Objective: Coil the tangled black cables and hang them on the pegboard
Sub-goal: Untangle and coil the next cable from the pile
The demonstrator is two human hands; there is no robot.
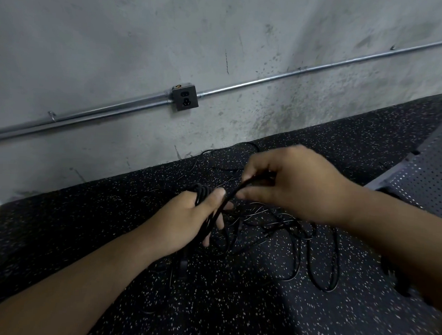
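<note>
Both your hands are on the black cable (235, 190) right now. Your left hand (184, 224) has its fingers (217, 195) curled round a small coil (202, 192) of a few turns, held just above the floor (234, 307). Your right hand (300, 186) pinches one strand running up from that coil, fingers narrow. The rest is a messy tangle of thin loose loops (312, 247) on the speckled black rubber, spreading near-right, with one strand trailing off toward the far wall (118, 49). It's hard to pick out against the dark floor. On the wall there's a metal conduit (269, 79) and an outlet box (185, 97). A perforated grey panel (427, 176) sits at the right edge.
</note>
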